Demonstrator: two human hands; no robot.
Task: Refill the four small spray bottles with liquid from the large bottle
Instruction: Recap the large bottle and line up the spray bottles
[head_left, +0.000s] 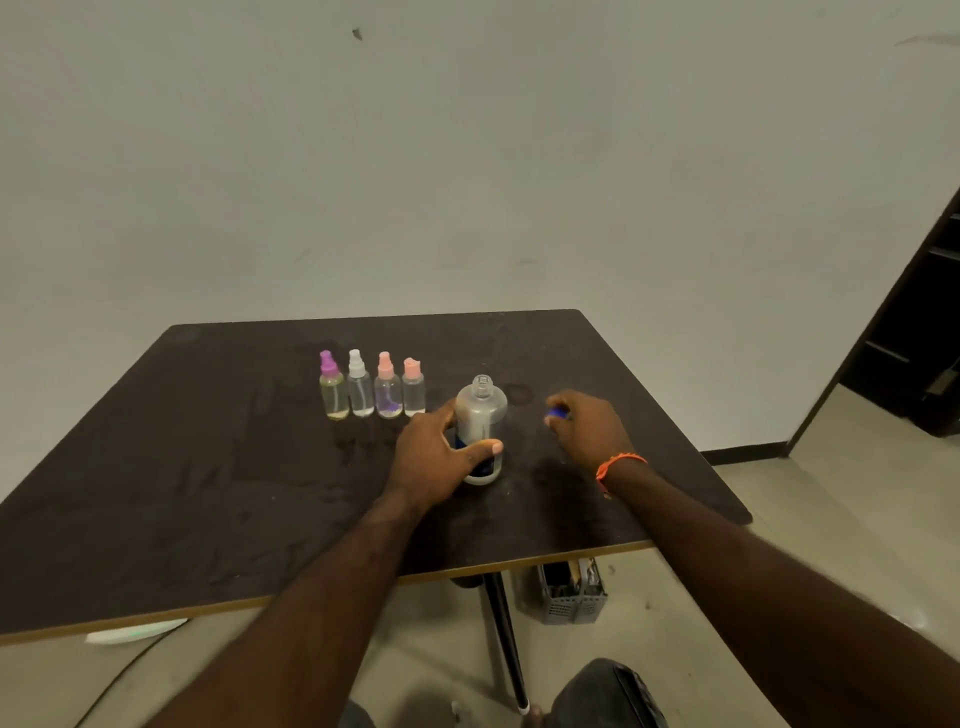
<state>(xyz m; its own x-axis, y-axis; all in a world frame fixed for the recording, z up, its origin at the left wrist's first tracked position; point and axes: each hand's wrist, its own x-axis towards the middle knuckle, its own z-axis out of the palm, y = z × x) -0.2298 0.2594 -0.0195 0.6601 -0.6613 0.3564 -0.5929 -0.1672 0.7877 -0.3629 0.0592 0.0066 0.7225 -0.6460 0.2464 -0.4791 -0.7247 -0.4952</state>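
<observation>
Both forearms reach out from the near edge over the dark surface (208, 467), toward the uncapped large bottle (480, 415).

The left hand (436, 457) has its fingers and thumb curled round the lower body of the large bottle, which stands upright in the middle with its threaded neck open. The right hand (587, 426), just right of it, pinches a small blue cap (557, 413) low over the surface. The four small spray bottles (371, 387) stand upright in a row just to the far left of the large bottle, all with their tops on. The nearest, the pink-capped bottle (414, 387), lies just beyond the left hand's fingers, so the left hand is closer; the pour would probably go leftward once a top comes off.
</observation>
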